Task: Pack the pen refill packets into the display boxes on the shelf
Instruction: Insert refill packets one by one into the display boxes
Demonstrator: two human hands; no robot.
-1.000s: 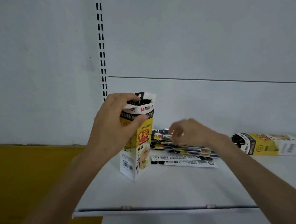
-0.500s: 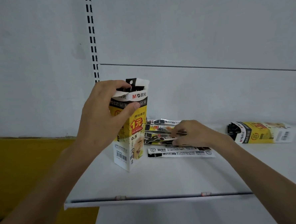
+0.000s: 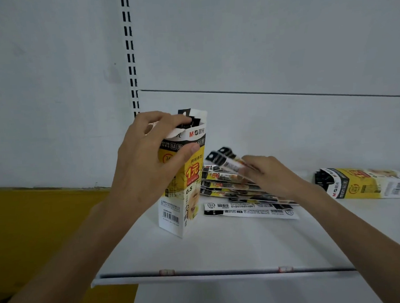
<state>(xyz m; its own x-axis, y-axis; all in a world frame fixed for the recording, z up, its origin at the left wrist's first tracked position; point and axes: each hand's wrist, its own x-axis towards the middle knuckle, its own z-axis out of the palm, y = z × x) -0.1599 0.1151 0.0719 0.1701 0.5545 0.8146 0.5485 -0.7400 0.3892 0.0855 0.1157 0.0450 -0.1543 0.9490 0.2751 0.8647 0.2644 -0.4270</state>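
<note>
A tall yellow, white and black display box [image 3: 185, 194] stands upright on the white shelf [image 3: 223, 250], its top open with black packet ends showing inside. My left hand [image 3: 148, 159] grips the box near its top, fingers over the rim. My right hand [image 3: 268, 175] pinches a couple of pen refill packets [image 3: 225, 160], their black ends raised toward the box. Under that hand lies a loose pile of refill packets [image 3: 229, 189], and one packet [image 3: 249, 210] lies face down in front of it.
A second display box [image 3: 365, 185] lies on its side at the right of the shelf. The shelf's front edge [image 3: 225, 272] carries two small clips. A slotted upright [image 3: 131, 54] runs up the white back panel. Yellow surface [image 3: 35, 231] lies left, below.
My right hand reached into the pile, closed on packets and now lifts their ends up off the pile. My left hand kept its hold on the upright box.
</note>
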